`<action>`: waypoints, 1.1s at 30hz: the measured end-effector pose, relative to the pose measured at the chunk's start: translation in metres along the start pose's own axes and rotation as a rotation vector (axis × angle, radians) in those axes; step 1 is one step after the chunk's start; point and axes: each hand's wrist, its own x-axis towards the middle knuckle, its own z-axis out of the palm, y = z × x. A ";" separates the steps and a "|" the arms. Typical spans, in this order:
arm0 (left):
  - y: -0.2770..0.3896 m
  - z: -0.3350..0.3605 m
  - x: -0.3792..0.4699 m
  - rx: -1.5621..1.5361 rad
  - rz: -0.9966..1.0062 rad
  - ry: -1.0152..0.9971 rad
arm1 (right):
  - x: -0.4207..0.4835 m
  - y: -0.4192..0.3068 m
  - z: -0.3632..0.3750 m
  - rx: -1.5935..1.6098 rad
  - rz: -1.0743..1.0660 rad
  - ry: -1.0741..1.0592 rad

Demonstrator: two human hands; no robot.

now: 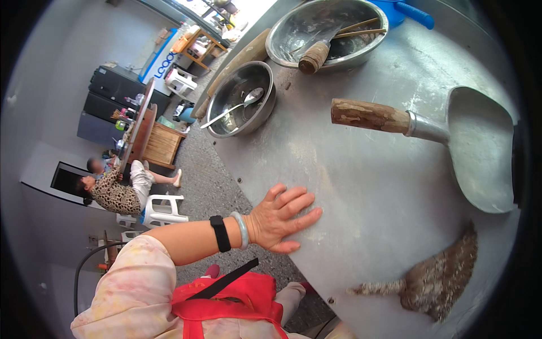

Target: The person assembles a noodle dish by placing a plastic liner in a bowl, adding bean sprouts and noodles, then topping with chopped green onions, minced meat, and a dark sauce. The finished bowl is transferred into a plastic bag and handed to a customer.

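Observation:
My left hand (283, 218) rests palm down near the edge of the stainless steel table (271, 165), fingers spread and holding nothing. A pale bangle (240, 230) and a black strap (219, 233) circle that wrist. My right hand is out of view. On the tabletop, a metal scoop (480, 148) with a wooden handle lies at the right. Below it in the picture is a brown fibre hand brush (436, 279). Beyond my hand, a steel bowl (264, 114) has a metal spoon (237, 106) resting in it.
A larger steel basin (275, 53) holds chopsticks (360, 32) and a tool with a wrapped handle (314, 57). Behind it stands a blue plastic vessel (387, 12); a wooden roller (243, 59) lies along the table's side. Across the floor, people sit by a table (142, 127) near white stools (163, 209).

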 end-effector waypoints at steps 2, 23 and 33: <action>0.000 0.000 0.002 0.002 -0.006 0.003 | 0.011 0.002 0.012 -0.036 0.001 -0.014; -0.006 0.011 -0.013 -0.072 -0.026 0.008 | -0.268 -0.012 0.024 -0.516 -0.171 -0.195; 0.083 -0.070 -0.073 -0.447 0.813 -0.027 | -0.596 -0.007 0.029 -0.121 -0.198 0.055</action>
